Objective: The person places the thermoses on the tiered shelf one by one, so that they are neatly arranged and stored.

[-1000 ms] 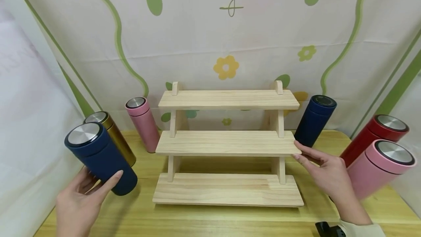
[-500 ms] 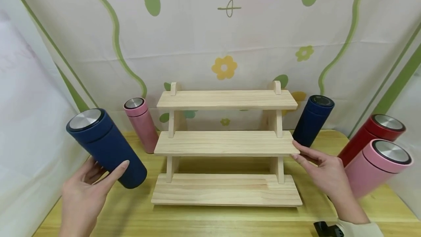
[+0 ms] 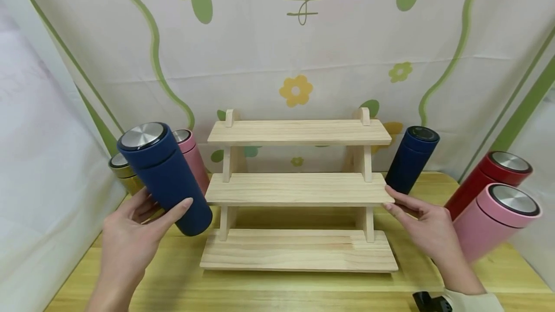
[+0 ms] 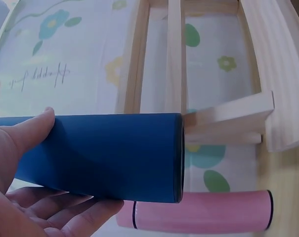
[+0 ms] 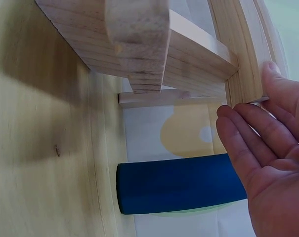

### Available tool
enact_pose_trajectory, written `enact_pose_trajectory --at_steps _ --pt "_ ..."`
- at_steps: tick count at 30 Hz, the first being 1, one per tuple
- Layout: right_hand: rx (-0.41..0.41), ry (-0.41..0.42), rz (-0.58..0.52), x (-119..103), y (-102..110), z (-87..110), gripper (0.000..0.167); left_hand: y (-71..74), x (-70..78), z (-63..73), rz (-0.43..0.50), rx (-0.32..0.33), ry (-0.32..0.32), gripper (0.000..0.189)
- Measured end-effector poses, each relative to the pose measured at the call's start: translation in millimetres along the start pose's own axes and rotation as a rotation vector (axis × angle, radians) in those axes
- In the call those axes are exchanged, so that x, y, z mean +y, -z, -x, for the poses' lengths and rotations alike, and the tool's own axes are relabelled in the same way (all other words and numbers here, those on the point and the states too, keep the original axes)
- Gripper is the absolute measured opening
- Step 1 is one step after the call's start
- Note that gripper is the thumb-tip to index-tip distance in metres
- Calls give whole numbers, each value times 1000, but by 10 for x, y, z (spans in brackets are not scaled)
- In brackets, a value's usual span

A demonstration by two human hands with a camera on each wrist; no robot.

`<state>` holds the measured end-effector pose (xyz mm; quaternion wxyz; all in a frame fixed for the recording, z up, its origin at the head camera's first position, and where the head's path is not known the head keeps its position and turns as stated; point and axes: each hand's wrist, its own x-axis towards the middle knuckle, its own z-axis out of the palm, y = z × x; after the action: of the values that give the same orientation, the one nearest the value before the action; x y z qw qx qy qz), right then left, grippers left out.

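My left hand (image 3: 132, 235) grips a dark blue thermos bottle (image 3: 171, 177) with a silver lid, tilted and held up beside the left end of a three-tier wooden display stand (image 3: 295, 189). In the left wrist view my thumb lies along one side of the blue bottle (image 4: 105, 158) and my fingers curl under the other. At the stand's right end, my right hand (image 3: 427, 230) pinches the tip of the middle shelf. The right wrist view shows the thumb on one face of that shelf (image 5: 245, 64) and the fingertips at the other.
Behind the held bottle stand a pink thermos (image 3: 195, 160) and a gold one (image 3: 125, 172), both partly hidden. A second blue thermos (image 3: 409, 162) stands back right. Red (image 3: 490, 182) and pink (image 3: 490, 225) thermoses stand by my right forearm. A printed cloth (image 3: 243, 47) hangs behind.
My left hand has raised the blue thermos and carried it right, toward the stand, uncovering part of the gold thermos and covering part of the pink one. My right hand has stayed on the shelf.
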<state>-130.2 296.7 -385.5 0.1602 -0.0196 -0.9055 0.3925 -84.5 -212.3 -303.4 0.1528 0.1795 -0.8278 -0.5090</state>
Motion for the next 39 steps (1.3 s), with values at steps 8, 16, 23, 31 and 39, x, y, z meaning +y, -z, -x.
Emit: enact_pose_trajectory --at_steps 8,16,23,31,39 --pt "2 7 -4 8 -2 -1 45 -13 116 14 -40 -16 -15 84" --pt "-2 -12 -18 -2 0 9 45 -14 227 52 -16 -48 -35 86" --pt "-20 -27 -33 -16 -5 25 47 -28 299 99 -11 -71 -70 86" --pt "-27 -36 -51 4 -25 20 49 -84 415 105 -1 -120 -94 85" --pt "-23 -52 -41 8 -27 31 50 -192 577 121 39 -169 -185 81"
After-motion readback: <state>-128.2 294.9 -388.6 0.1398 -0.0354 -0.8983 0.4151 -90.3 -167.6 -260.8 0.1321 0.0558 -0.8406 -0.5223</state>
